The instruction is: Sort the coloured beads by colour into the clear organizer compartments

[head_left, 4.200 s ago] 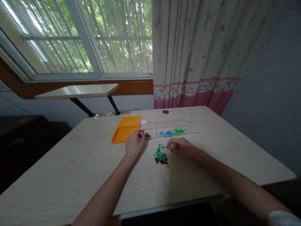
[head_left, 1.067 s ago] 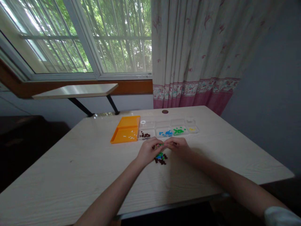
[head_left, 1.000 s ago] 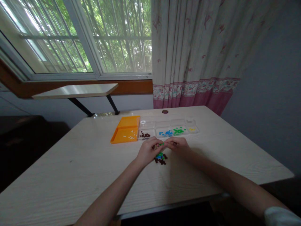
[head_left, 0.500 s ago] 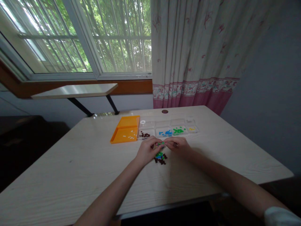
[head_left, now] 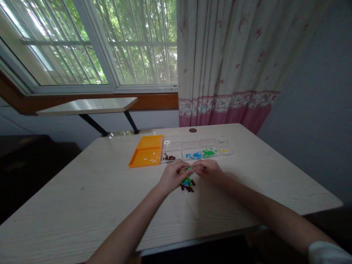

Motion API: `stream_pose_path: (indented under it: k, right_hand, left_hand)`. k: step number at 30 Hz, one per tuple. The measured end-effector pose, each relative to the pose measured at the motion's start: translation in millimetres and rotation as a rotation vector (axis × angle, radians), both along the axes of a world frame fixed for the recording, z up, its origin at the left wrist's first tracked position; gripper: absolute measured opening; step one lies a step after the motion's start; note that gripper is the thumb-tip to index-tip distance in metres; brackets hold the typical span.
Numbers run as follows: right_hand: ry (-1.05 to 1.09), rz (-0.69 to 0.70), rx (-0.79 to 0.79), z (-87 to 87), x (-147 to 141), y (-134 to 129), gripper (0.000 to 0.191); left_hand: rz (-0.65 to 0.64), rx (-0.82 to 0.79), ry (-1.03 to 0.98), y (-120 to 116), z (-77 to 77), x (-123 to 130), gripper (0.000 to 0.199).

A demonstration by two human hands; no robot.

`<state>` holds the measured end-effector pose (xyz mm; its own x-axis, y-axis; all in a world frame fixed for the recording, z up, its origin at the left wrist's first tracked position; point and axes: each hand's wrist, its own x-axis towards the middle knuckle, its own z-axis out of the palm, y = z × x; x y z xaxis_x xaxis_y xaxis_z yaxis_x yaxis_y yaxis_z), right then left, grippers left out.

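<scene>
My left hand (head_left: 173, 174) is closed on small green pieces (head_left: 191, 167) above the middle of the table. From the right, my right hand (head_left: 209, 170) meets it with pinched fingertips at the same green pieces. Just below the hands lies a cluster of joined small parts, green and blue (head_left: 186, 181) at the top and dark brown (head_left: 187, 188) at the bottom. Behind the hands, a clear compartment tray (head_left: 181, 145) holds loose brown, blue, green and yellow pieces.
An open orange case (head_left: 137, 159) with small white pieces stands left of the tray. A raised shelf (head_left: 90, 105) on black legs is at the back left. A round dark disc (head_left: 193, 130) sits near the table's back edge (head_left: 220, 125).
</scene>
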<state>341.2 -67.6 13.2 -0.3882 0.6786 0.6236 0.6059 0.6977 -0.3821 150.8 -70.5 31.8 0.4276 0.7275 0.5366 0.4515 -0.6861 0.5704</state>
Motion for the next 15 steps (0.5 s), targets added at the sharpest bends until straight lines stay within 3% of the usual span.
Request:
stream_pose_path:
  k: [11, 15]
  right_hand:
    - [0.098, -0.196, 0.152, 21.4, 17, 2, 0.019]
    - [0.091, -0.183, 0.188, 21.5, 20, 3, 0.019]
  left_hand:
    - [-0.091, -0.083, 0.330, 16, -1.6, -26, 0.014]
    - [-0.113, -0.066, 0.359, 15, -2.8, -26, 0.014]
